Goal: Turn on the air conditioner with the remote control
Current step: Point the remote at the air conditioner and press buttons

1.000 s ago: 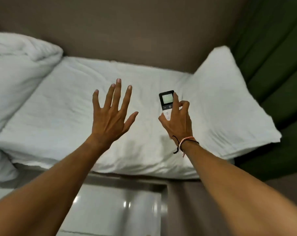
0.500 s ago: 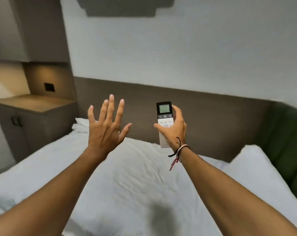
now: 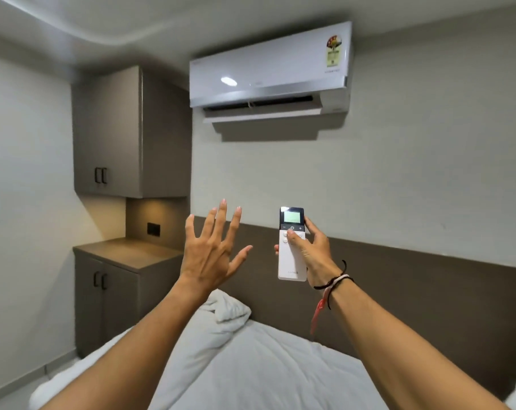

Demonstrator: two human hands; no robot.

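Overhead, air conditioner (image 3: 270, 75) hangs above white bed (image 3: 268, 368).

Grey-brown upper wall cabinet (image 3: 107, 134) with two dark handles, far left. Below it, matching low cabinet (image 3: 109, 294) with bare wooden top. Black wall socket plate (image 3: 153, 229) between them. White rumpled bedding (image 3: 251, 365) near. Dark brown headboard panel (image 3: 428, 291) right.

Both bare forearms stretched forward and raised, left hand (image 3: 212, 255) empty with fingers spread wide, palm facing away, right hand (image 3: 311, 251) in a closed grip, thumb pressed forward, cord bracelets (image 3: 333, 284) on the wrist
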